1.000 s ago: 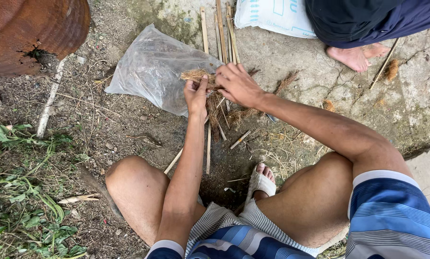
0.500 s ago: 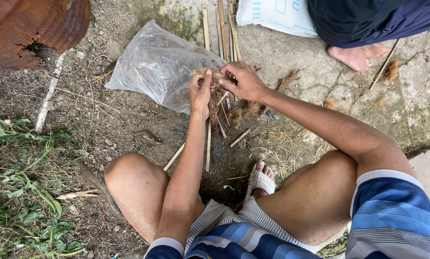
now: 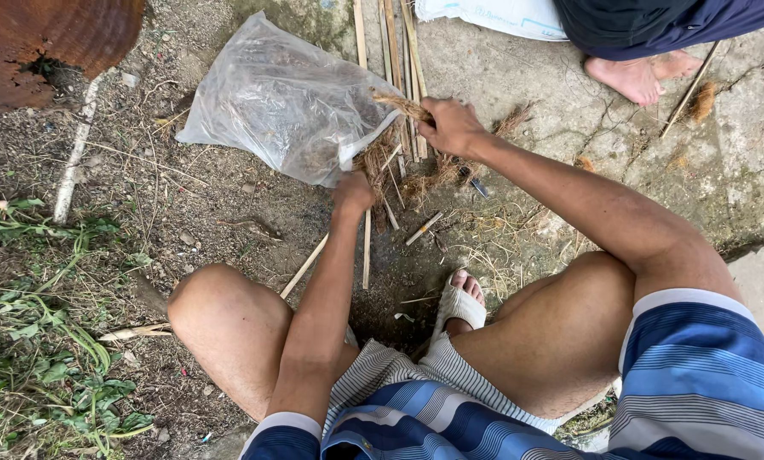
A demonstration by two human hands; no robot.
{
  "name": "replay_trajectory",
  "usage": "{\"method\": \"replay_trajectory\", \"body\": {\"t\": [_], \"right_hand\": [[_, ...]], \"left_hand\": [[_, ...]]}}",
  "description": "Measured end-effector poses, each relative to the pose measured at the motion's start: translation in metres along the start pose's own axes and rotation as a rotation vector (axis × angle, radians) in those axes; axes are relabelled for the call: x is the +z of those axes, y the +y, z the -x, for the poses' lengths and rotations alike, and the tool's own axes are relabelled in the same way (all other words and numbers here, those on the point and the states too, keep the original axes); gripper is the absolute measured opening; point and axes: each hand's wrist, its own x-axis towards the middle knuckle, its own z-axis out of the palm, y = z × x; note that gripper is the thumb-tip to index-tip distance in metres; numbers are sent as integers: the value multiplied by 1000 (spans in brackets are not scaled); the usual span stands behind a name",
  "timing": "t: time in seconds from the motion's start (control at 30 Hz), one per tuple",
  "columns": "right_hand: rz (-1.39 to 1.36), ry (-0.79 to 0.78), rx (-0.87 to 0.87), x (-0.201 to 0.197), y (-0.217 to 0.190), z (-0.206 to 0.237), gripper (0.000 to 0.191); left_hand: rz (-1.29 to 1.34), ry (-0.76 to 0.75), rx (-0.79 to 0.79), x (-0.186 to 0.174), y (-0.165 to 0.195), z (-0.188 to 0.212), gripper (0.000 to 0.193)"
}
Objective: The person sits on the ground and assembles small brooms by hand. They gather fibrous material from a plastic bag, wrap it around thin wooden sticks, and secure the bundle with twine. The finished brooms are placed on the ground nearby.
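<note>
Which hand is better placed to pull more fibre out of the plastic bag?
Probably the left hand: it sits at the clear plastic bag mouth, while the right hand already grips a fibre strand.

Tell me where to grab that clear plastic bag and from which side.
Take the clear plastic bag at its crumpled open mouth, the end nearest the left hand, coming from the right. That edge is bunched and raised, so it probably pinches easily; the rest lies flat and slack on the dirt, giving little to hold.
</note>
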Motion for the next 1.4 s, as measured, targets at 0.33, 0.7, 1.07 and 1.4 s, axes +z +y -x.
{"method": "replay_trajectory", "body": {"t": [0.33,0.7,1.07,1.4], "right_hand": [[-125,-180,42,9,-4,8,25],[-91,-370,-116,31,-7,19,32],[-254,2,-198,-4,-19,9,14],[-32,256,-719,-62,-3,0,33]], "left_hand": [[-541,215,94,24,-6,11,50],[-578,144,85,23,-13,8,28],[-165,-15,209,-21,1,7,18],[172,-45,554,-53,10,1,15]]}}
